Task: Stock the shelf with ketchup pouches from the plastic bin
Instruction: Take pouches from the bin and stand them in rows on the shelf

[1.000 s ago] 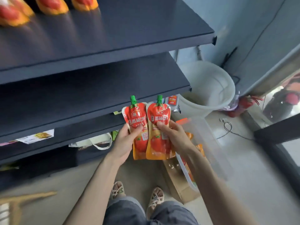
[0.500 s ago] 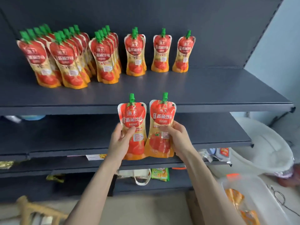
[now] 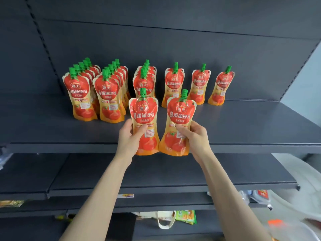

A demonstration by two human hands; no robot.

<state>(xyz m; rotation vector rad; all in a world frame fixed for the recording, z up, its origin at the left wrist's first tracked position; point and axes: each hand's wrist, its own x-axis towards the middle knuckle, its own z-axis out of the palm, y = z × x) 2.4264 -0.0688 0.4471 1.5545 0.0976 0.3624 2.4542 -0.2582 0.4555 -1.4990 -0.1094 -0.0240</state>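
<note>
My left hand (image 3: 129, 139) grips a red and orange ketchup pouch (image 3: 145, 115) with a green cap, held upright at the front edge of the dark shelf (image 3: 251, 126). My right hand (image 3: 196, 137) grips a second ketchup pouch (image 3: 179, 117) right beside it. Both pouches hang at the level of the shelf's front lip. Further back on the shelf stand several rows of the same pouches (image 3: 107, 94), with thinner rows and single pouches (image 3: 221, 86) toward the right. The clear plastic bin (image 3: 293, 228) shows blurred at the bottom right corner.
The shelf's right half and its front strip are bare. A lower dark shelf (image 3: 173, 173) runs under my forearms. Below it lie a white bag with a handle (image 3: 163, 219) and a green snack packet (image 3: 185, 216). A white bucket (image 3: 302, 178) sits at the far right.
My view has lifted from the floor and bin to the stocked shelf. Both hands have carried their pouches upward and forward to the shelf's front edge, and the pouches have spread slightly apart.
</note>
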